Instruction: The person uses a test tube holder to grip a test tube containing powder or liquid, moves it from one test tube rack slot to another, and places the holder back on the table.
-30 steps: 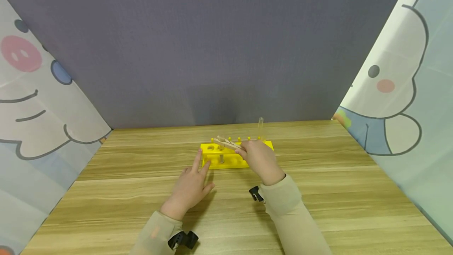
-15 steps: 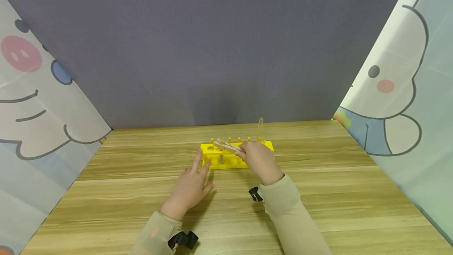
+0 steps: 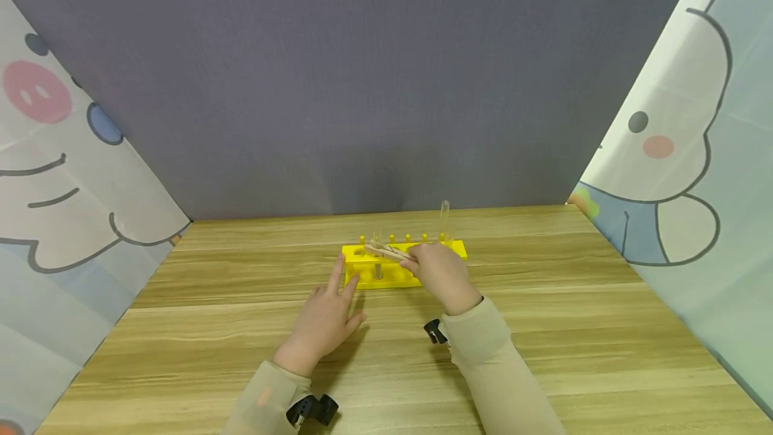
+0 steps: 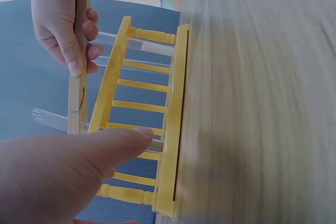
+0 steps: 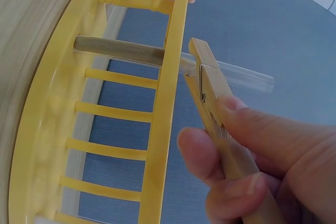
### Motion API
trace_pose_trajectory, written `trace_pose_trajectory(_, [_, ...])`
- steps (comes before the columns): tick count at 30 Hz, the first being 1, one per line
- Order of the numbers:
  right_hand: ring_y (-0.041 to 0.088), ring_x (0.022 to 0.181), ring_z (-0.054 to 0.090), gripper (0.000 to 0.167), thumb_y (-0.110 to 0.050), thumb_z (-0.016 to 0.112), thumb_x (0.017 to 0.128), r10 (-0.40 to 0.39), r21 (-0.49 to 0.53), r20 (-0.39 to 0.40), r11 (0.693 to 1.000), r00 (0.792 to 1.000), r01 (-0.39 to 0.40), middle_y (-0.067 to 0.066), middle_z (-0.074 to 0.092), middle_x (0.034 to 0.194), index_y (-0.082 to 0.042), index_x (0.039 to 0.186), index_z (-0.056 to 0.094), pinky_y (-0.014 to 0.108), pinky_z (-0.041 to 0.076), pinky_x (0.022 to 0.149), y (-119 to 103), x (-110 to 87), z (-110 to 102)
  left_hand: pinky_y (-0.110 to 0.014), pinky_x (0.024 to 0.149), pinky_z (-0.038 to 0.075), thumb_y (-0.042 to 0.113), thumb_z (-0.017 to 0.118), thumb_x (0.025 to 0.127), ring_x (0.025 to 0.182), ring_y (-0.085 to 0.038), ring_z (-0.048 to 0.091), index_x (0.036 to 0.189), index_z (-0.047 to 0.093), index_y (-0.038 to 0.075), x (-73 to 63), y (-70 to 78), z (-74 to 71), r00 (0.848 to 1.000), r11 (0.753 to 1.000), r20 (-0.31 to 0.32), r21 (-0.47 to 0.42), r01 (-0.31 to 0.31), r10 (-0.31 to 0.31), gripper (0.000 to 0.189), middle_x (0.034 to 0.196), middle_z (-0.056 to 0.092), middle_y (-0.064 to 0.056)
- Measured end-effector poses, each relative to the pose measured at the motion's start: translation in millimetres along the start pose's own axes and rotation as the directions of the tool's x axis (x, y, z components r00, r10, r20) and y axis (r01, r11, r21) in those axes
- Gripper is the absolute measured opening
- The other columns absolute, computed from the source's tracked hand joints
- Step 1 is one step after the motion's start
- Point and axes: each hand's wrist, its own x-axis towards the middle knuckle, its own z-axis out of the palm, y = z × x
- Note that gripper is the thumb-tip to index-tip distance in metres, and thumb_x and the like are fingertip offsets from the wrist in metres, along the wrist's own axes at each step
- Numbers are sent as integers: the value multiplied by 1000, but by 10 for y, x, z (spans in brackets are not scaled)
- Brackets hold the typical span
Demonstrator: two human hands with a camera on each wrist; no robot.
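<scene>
My right hand (image 3: 443,276) grips a wooden test tube clamp (image 5: 216,85) by its handles, thumb on one side and curled fingers on the other. The clamp's front end lies around a glass test tube (image 5: 123,51), just above the top bar of a yellow test tube rack (image 5: 170,93). That tube stands in the rack near its left end, with brownish-grey matter in its lower part. Against the rack's left end, my left hand (image 3: 322,321) rests its extended fingertips, thumb held apart. In the left wrist view, the left thumb partly hides the tube.
Another glass test tube (image 3: 445,217) stands at the rack's right end; whitish matter fills its lower part in the left wrist view. The rack is on a wood-grain table (image 3: 543,327), before a dark grey panel (image 3: 386,86). Cartoon-printed curtains (image 3: 676,153) flank the sides.
The clamp has come down slightly along the tube, closer to the rack's top, so more of the tube shows above it. My left hand and the rack stay put.
</scene>
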Motion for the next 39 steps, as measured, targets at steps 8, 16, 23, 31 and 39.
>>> trace_pose_trajectory(8, [11,45,33,25,-30,63,89,4,-4,0,1000,1000,-4,-2,42,53,-13,71,61,22,27,41,12,1,1,-55,87,46,41,69,82,93,-41,60,135,47,2,2,4,3,1000,1000,7,7,2,-2,70,150,11,-27])
trace_pose_trajectory(16, [11,47,37,20,-30,64,88,26,7,32,1000,999,-26,-4,50,59,-10,89,70,23,30,41,12,12,11,-55,86,47,41,70,82,92,-41,61,135,47,1,-2,6,16,1000,1000,3,2,4,-4,70,150,12,-27])
trace_pose_trajectory(23, [12,47,38,20,-31,64,88,27,11,22,1000,999,-27,-3,49,58,-11,85,69,24,31,41,16,18,13,-55,86,47,41,70,82,92,-40,61,136,47,1,-1,2,24,1000,1000,3,1,6,-6,71,151,10,-26])
trace_pose_trajectory(31, [11,46,36,22,-29,64,89,14,20,-9,1000,1000,-14,-3,49,58,-8,89,69,23,29,39,6,13,-20,-55,87,46,41,69,82,92,-41,61,136,47,2,1,8,11,1000,1000,6,0,4,-4,70,151,10,-26])
trace_pose_trajectory(39, [11,46,37,22,-29,63,89,15,38,-20,999,1000,-14,-3,53,61,-8,91,70,22,29,40,-12,-4,-41,-55,87,46,41,69,82,92,-41,61,136,47,2,2,9,15,1000,1000,12,1,6,-6,70,151,9,-26])
